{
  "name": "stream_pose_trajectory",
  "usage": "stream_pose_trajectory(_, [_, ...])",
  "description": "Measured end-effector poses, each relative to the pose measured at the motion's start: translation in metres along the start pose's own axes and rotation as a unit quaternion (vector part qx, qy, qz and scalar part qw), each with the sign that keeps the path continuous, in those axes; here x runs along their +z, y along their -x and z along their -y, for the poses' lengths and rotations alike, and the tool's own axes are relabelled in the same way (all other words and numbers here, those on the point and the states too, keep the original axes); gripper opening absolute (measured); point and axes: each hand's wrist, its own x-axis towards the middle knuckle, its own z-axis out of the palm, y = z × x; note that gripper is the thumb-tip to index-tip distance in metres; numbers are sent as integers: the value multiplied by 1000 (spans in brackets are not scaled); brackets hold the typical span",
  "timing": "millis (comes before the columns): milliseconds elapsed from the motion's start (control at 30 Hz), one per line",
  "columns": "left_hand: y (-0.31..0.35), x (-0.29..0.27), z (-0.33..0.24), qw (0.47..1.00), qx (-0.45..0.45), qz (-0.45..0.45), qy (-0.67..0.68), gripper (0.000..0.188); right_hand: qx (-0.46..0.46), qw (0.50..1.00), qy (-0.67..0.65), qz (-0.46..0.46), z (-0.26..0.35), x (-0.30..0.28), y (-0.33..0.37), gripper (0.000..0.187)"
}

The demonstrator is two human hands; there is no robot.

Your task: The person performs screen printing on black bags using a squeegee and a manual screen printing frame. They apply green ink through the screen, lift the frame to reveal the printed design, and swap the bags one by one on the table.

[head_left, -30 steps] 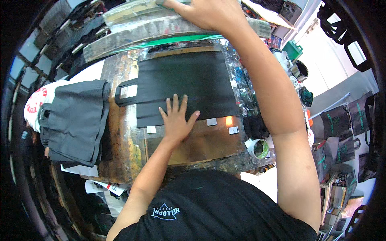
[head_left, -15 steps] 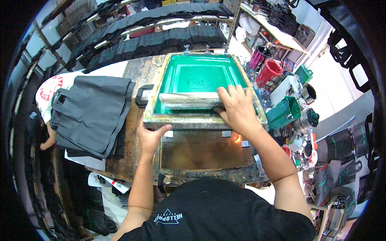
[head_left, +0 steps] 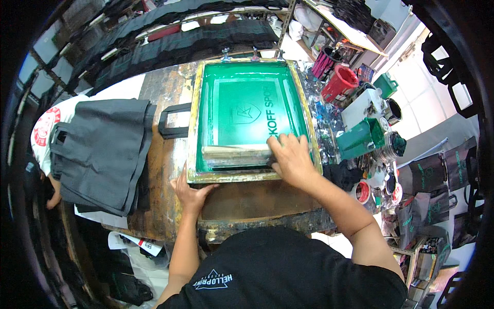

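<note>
A green-meshed printing screen in a worn metal frame [head_left: 194, 123] lies flat on the stained wooden printing table [head_left: 247, 206]. My right hand [head_left: 290, 157] grips a long squeegee [head_left: 234, 154] that lies across the screen's near end. My left hand [head_left: 191, 191] presses on the frame's near left corner. A black bag handle [head_left: 172, 121] sticks out from under the screen's left side; the bag itself is hidden beneath the screen.
A stack of black tote bags [head_left: 100, 152] lies left of the table. Ink cans, a red bucket [head_left: 339, 82], green containers [head_left: 360, 139] and tape rolls [head_left: 363, 191] crowd the right side. Dark bags hang on racks [head_left: 206, 36] behind the table.
The screen came down from raised onto the black bag. My right hand went from the raised frame to the squeegee, and my left hand moved from the bag to the frame corner.
</note>
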Motion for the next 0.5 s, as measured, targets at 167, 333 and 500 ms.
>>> stream_pose_trajectory(167, [2, 1, 6, 1000, 4, 3, -6, 116, -15, 998, 6, -66, -11, 25, -24, 40])
stream_pose_trajectory(333, [2, 3, 13, 999, 31, -14, -10, 121, -8, 995, 41, -88, -50, 52, -97, 52])
stream_pose_trajectory(500, [2, 1, 14, 999, 29, -4, -17, 122, -4, 995, 55, -79, -95, 73, -186, 66])
